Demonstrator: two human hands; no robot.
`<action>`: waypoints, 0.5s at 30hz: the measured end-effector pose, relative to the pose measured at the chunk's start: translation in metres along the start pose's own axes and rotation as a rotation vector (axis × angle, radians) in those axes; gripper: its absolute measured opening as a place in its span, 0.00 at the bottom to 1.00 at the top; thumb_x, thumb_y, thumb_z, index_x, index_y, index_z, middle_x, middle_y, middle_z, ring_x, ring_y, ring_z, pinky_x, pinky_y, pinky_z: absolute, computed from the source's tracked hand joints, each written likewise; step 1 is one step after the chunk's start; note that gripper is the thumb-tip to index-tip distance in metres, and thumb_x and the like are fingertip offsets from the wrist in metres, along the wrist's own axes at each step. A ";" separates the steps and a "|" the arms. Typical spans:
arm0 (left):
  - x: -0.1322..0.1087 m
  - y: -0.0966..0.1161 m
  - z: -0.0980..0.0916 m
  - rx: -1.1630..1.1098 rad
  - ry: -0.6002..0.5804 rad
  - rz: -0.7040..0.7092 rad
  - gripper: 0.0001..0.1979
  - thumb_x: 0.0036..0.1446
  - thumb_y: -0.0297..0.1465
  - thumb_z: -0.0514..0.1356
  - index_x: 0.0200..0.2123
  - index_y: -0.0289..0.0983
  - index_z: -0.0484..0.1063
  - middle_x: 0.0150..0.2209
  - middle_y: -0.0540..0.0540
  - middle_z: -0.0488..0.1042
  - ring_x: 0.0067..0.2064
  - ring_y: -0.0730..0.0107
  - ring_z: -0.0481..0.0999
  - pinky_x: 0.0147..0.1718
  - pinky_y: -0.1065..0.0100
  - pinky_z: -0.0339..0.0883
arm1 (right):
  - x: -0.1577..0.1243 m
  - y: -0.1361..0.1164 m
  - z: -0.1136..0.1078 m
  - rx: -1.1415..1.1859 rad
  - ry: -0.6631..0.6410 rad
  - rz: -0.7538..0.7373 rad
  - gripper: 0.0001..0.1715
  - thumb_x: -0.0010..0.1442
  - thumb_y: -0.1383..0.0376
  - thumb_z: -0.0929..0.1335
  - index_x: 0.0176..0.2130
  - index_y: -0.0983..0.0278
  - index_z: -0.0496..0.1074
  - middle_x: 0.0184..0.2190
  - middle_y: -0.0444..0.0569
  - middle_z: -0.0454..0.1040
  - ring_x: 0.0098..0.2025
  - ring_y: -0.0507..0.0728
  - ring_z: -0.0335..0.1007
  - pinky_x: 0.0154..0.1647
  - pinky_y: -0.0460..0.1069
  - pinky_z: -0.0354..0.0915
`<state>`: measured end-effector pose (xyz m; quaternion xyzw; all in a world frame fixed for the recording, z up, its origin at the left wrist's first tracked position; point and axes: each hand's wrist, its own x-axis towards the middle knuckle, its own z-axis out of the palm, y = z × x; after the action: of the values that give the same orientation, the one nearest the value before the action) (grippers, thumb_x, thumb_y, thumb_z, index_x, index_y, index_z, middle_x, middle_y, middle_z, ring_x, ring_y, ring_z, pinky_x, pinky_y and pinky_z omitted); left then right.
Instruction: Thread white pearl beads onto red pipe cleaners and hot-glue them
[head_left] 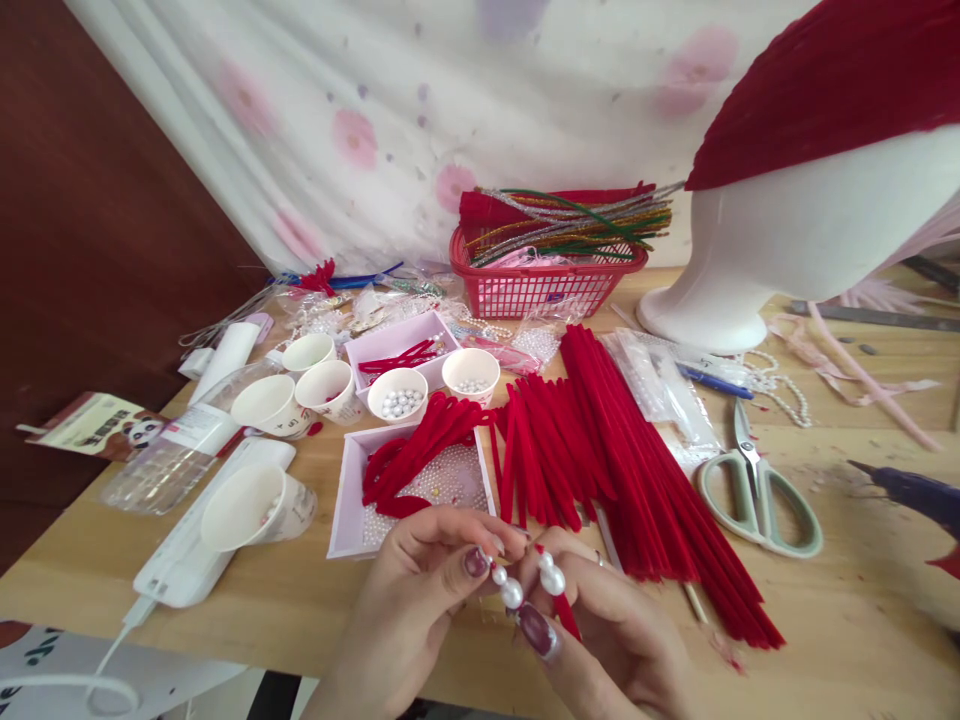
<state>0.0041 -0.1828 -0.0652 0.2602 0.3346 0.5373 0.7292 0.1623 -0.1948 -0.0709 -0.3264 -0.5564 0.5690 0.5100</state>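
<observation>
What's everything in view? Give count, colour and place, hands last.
Curtain: one, white, pink flowers, behind
Table: one, wooden, beneath
Basket: one, red, back centre
Glitter stems: many, silver, gold, green, in basket
Mannequin: one, white, red cover, upper right
Cups: six, white, left to centre
Trays: two, lilac, centre
Bottle: one, clear, left
Power strip: one, white, left
Packet: one, brown and cream, far left
Strips: many, red, centre to right
Bags: several, clear, back and right
Scissors: one, pale green handles, right
Slim tool: one, blue, above scissors
Glue gun: one, dark blue, right edge
Rod: one, pink, far right
Held pearls: at least four, white, front centre
Left hand: one, dark red nails, front centre
Right hand: one, same nails, beside it
</observation>
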 end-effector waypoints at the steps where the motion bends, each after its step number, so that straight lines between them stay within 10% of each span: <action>1: 0.000 -0.001 -0.001 0.002 0.002 0.018 0.04 0.51 0.34 0.75 0.28 0.42 0.85 0.33 0.50 0.86 0.33 0.74 0.82 0.31 0.76 0.73 | -0.001 0.000 -0.001 -0.001 -0.004 0.014 0.09 0.68 0.66 0.70 0.40 0.51 0.80 0.36 0.44 0.76 0.40 0.55 0.74 0.43 0.46 0.69; 15: -0.006 0.010 0.006 0.131 0.110 -0.007 0.08 0.43 0.37 0.78 0.24 0.42 0.85 0.32 0.48 0.87 0.33 0.68 0.83 0.31 0.73 0.75 | -0.004 -0.002 0.003 0.159 0.077 0.150 0.08 0.65 0.57 0.73 0.33 0.53 0.82 0.33 0.44 0.74 0.37 0.55 0.71 0.42 0.47 0.66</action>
<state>0.0017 -0.1859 -0.0531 0.2761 0.4094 0.5250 0.6932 0.1606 -0.1999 -0.0691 -0.3473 -0.4634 0.6350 0.5114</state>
